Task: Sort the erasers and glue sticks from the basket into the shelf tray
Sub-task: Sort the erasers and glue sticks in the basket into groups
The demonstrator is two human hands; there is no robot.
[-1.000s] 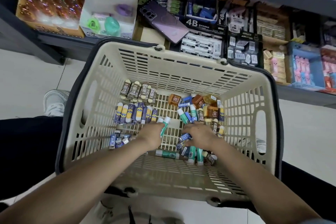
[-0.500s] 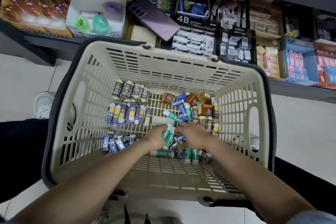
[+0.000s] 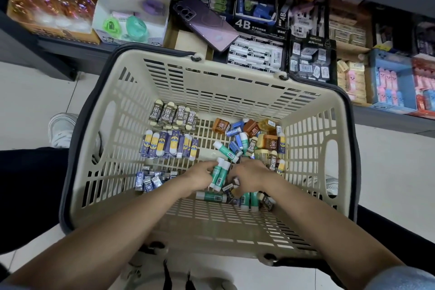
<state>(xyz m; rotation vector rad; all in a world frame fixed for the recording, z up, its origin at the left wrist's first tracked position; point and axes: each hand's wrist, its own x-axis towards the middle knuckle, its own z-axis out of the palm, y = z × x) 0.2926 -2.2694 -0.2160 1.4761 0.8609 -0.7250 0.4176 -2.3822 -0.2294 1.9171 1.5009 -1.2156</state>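
**Plastic, paper and gloss**

The basket (image 3: 211, 92) is matt beige plastic with slotted walls. Inside it, the glue sticks (image 3: 219, 175) look like smooth, glossy plastic, and the erasers (image 3: 173, 116) wear printed paper sleeves. Beyond the basket lies a glossy phone (image 3: 204, 22). Beside the basket the floor (image 3: 30, 96) is smooth tile.

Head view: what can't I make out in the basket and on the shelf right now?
All from the head view:
- Right hand: it is buried in the loose pile, and its own back hides whether it grips anything.
- Left hand: it holds green glue sticks, but the hand itself hides how many.
- Small blue erasers: the print is too small and blurred to read.
- Pink packs, far right: cut off by the frame edge.
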